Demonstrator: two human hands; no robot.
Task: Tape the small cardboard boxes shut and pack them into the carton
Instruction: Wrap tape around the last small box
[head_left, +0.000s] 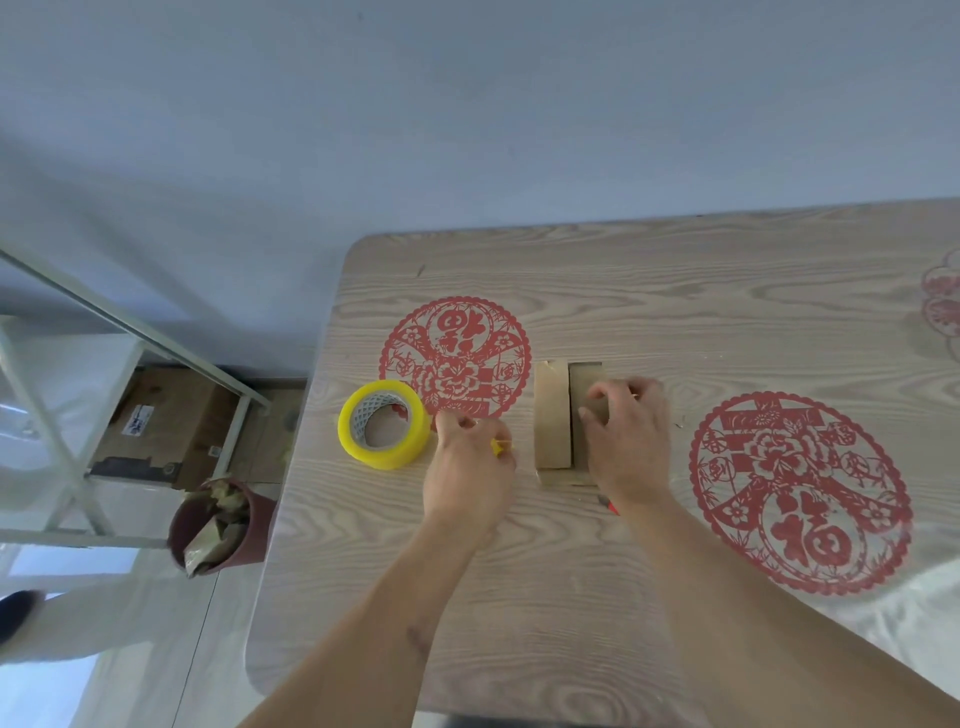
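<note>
A small brown cardboard box (552, 415) lies on the wooden table (649, 291) with its top flaps parted by a dark gap. My right hand (628, 436) rests on the box's right flap, fingers curled over it. A roll of yellow tape (383, 425) lies flat to the left of the box. Between roll and box, my left hand (470, 467) pinches a small yellow piece, probably the tape's end. A red object (613, 506) peeks out under my right wrist.
Red paper-cut decorations (456, 358) (800, 493) lie flat on the table. On the floor at the left stand a dark red bin (221, 525) full of scraps, a larger brown carton (171, 415) and a white metal frame (62, 415).
</note>
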